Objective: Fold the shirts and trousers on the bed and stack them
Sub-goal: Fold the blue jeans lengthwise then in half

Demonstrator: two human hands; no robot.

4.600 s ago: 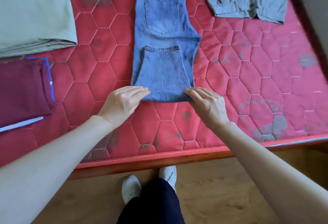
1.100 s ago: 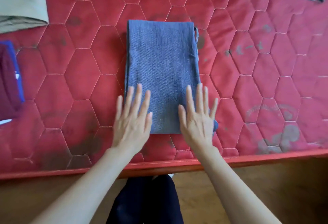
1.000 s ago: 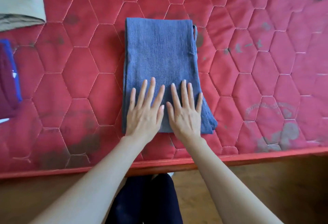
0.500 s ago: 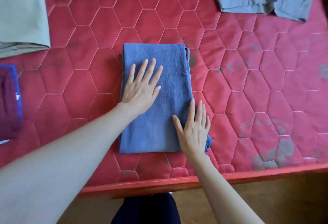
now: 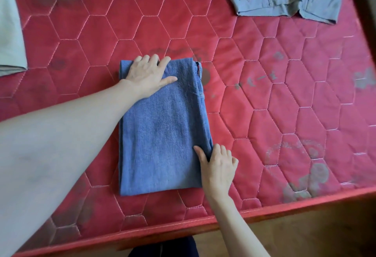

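Left hand (image 5: pixel 147 77) fingers curled; right hand (image 5: pixel 218 168) pinching.

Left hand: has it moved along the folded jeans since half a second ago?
Yes. The left hand has slid from the middle of the folded jeans up to their far edge, fingers now curled over it.

Both arms are bare, with no sleeves to see. The left hand (image 5: pixel 147 76) and the right hand (image 5: pixel 218 168) wear no rings, gloves or watch. Dark blue trousers (image 5: pixel 163 249) cover the legs.
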